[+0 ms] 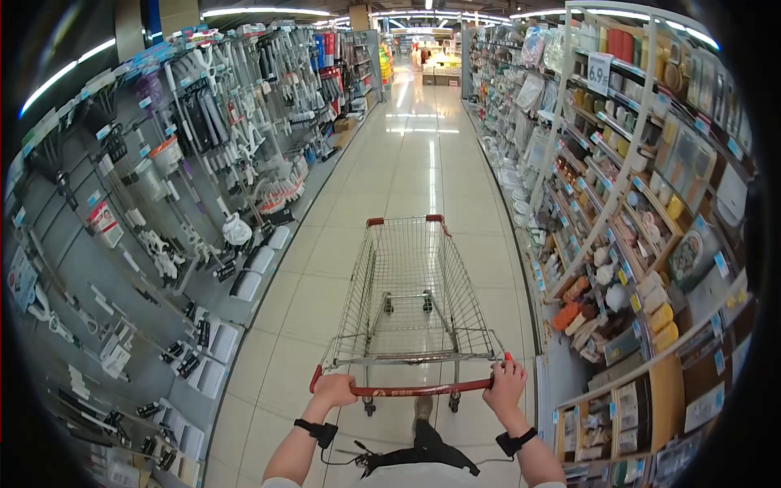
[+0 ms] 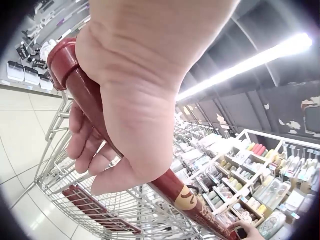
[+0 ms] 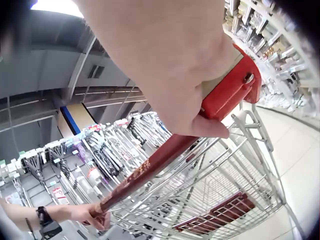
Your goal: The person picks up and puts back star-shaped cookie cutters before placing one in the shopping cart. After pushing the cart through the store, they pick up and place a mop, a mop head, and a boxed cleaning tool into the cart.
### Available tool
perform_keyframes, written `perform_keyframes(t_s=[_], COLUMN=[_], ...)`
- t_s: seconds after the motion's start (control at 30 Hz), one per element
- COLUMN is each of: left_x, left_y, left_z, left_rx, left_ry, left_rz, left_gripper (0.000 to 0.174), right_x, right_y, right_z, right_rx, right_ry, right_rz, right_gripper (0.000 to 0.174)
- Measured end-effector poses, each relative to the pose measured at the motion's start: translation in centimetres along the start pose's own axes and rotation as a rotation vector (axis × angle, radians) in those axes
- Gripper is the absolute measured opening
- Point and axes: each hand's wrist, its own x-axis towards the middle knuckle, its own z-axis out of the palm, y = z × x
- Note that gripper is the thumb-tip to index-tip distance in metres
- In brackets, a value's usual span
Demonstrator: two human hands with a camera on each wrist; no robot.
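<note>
Ahead, cart (image 1: 415,359): in the head view it stands in the aisle on the tiled floor (image 1: 325,244), between the racks and the shelves; it looks unladen, so probably light to push, the wire stiff and sturdy.
Handle (image 1: 423,389): red, best held near both ends for even steering.
Hands: the left hand (image 1: 334,390) and right hand (image 1: 506,384) grip it, one by each end.
Price sign (image 1: 599,73): reads "6.9"; the smaller print and shelf tags are too small to read.
Left palm: in the left wrist view it lies over the handle, fingers curled round it; the smooth bar may slip a little.
Emblem (image 2: 185,198): yellowish, beside worn lettering I cannot make out.
Red end cap (image 3: 232,87): in the right wrist view, hard-looking, the right hand gripping beside it.
Bar lettering (image 3: 137,172): faded, no brand legible.
</note>
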Motion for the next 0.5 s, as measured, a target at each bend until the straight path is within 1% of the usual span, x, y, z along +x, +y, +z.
perform_keyframes(t_s=[0.07,0.17,0.23,0.33,0.5], left_x=[3.9,10.7,15.3,21.7,33.0], left_y=[-0.7,-2.3,-2.7,-3.5,-4.4], left_z=[-2.3,-4.3,-7.2,-10.3,-15.9], left_rx=[0.001,0.015,0.020,0.032,0.017], left_ry=[-0.036,-0.021,-0.011,0.016,0.039], left_rz=[-0.027,-0.032,-0.036,-0.032,-0.046], left_gripper=[0.028,0.028,0.027,0.026,0.025], right_x=[4.5,11.1,16.0,22.9,34.9], right_y=[-0.8,-0.8,-0.9,-0.8,-0.6], right_z=[1.4,4.7,7.1,10.5,16.7], right_rx=[0.032,0.041,0.048,0.087,0.080], right_ry=[-0.005,0.001,0.012,-0.028,0.004], right_rz=[0.002,-0.005,-0.015,-0.017,-0.036], right_gripper=[0.038,0.038,0.038,0.039,0.039])
